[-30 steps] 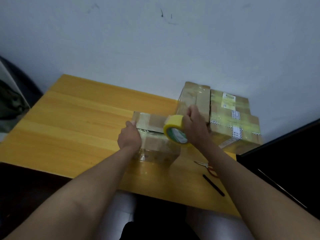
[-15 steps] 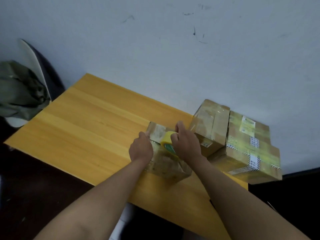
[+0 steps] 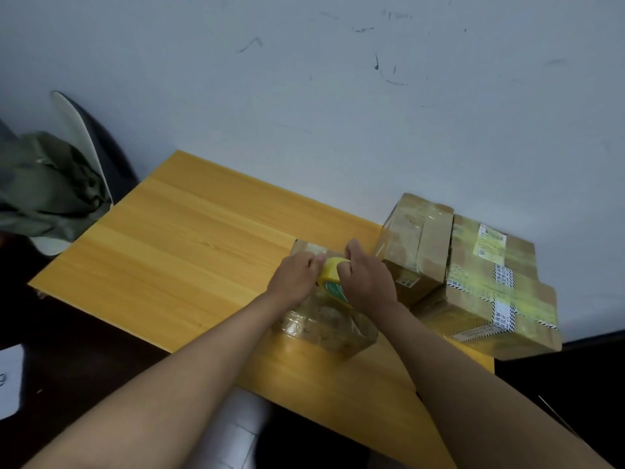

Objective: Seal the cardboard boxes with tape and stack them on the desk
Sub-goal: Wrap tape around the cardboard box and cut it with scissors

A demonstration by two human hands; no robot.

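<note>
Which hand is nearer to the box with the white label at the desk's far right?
Right. The right hand grips the tape roll just left of the stacked boxes, a short way from the labelled box; the left hand sits farther left, beyond the roll.

Bare desk (image 3: 189,245) lies open leftward; 2 taped boxes (image 3: 480,275) block the right, against the wall (image 3: 304,96)
</note>
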